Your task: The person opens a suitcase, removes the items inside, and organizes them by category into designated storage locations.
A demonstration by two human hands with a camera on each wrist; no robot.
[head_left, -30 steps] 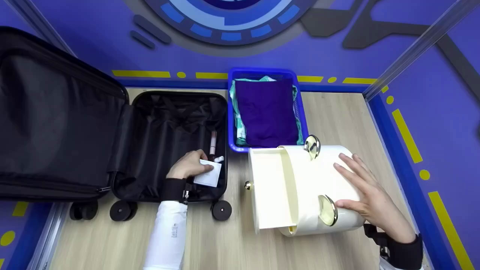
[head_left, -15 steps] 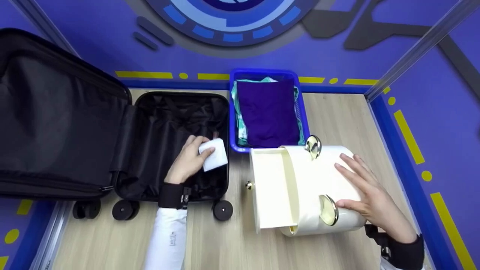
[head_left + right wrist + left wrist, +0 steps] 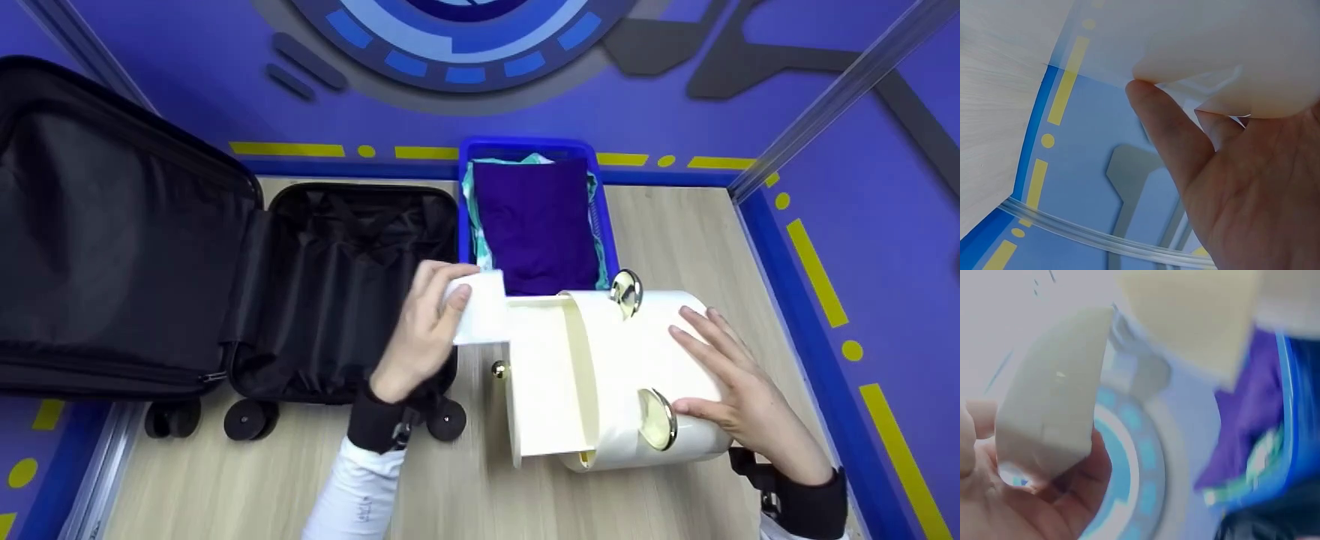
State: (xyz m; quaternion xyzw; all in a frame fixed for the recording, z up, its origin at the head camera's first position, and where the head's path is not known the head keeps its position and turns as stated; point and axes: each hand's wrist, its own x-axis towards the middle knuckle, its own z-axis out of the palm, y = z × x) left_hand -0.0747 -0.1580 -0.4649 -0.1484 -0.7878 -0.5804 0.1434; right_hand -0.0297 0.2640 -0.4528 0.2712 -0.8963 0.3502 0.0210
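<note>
My left hand [image 3: 427,322] pinches a white, squarish box [image 3: 481,309] between thumb and fingers, over the gap between the suitcase and the drawer unit. In the left wrist view the box [image 3: 1053,394] shows smooth sides and a rounded face. Its right edge overlaps the front corner of the pulled-out drawer [image 3: 551,390]. On top of the cream-white drawer unit [image 3: 637,352], which has shiny gold-rimmed fittings, my right hand [image 3: 739,390] rests with fingers spread and straight. The right wrist view shows that hand [image 3: 1230,180] against the unit's pale surface.
To the left lies an open black suitcase [image 3: 322,315], its lid [image 3: 127,240] leaning back and its wheels [image 3: 245,420] toward me. A blue basket [image 3: 465,225] of folded purple [image 3: 532,225] and green cloth stands behind the drawer unit. Blue panels [image 3: 405,120] enclose the back and sides.
My left hand has lifted the white box out of the suitcase and carried it right, to the drawer's front corner. The right hand has stayed on the drawer unit.
</note>
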